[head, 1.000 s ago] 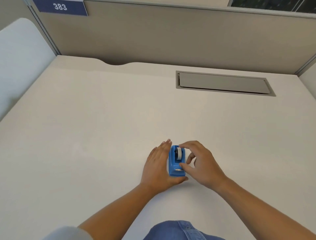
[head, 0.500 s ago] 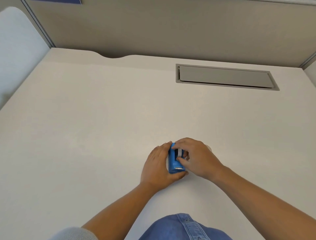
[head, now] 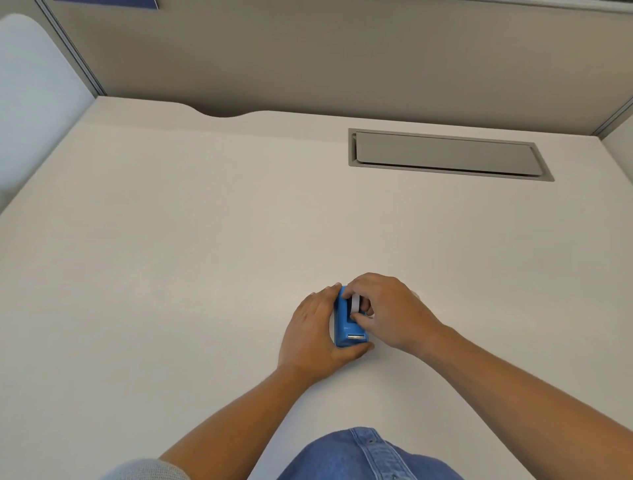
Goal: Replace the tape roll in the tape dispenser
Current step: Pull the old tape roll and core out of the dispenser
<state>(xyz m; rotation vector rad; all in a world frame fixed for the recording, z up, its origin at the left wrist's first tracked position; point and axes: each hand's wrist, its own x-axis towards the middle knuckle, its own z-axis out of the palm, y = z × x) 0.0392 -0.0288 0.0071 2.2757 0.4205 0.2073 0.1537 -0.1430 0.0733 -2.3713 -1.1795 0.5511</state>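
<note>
Fingers of the right hand pinch the white tape roll from above, thumb at its near edge and forefinger curled over its far edge, while the roll sits in the cradle of the blue tape dispenser. The left hand cups the dispenser's left side, fingers flat along its wall and thumb wrapped round its near end, just below the metal cutter. The dispenser stands on the pale desk, near the person's edge and roughly in the middle from left to right.

Compared with a second ago, the right hand has come down from a loose, open hover beside the roll to a closed pinch on it; half a second ago it was already on the roll, and the grip now looks much the same. The left hand and dispenser have kept their place. The view has tilted down, so the blue placard on the partition is nearly out of frame. A grey cable hatch lies well beyond the hands, and blue denim shows at the bottom edge.
</note>
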